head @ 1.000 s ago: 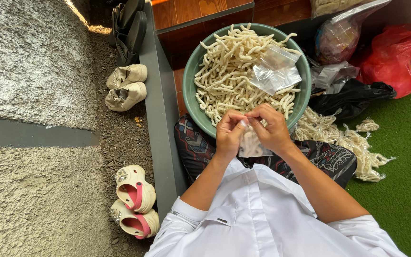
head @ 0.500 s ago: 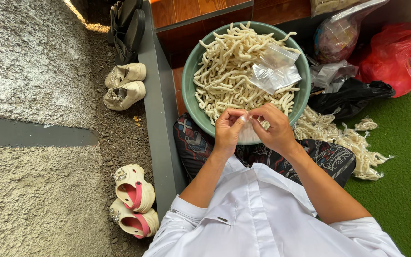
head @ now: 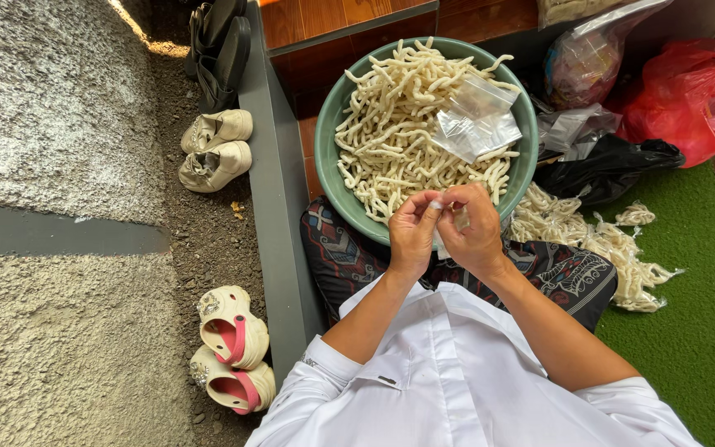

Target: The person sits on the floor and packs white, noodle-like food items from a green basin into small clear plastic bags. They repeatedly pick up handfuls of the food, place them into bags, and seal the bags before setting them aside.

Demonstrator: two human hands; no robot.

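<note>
Hands meet over the near rim of the green basin: left hand and right hand both pinching a small clear bag. I'd worry it slips, thin plastic, and drops into the cracker sticks.

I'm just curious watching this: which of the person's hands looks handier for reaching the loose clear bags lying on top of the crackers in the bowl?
Probably the right hand. The clear bags lie on the bowl's right side, almost straight ahead of it; the left hand would have to cross over. Both hands are pinching a small bag now.
</note>
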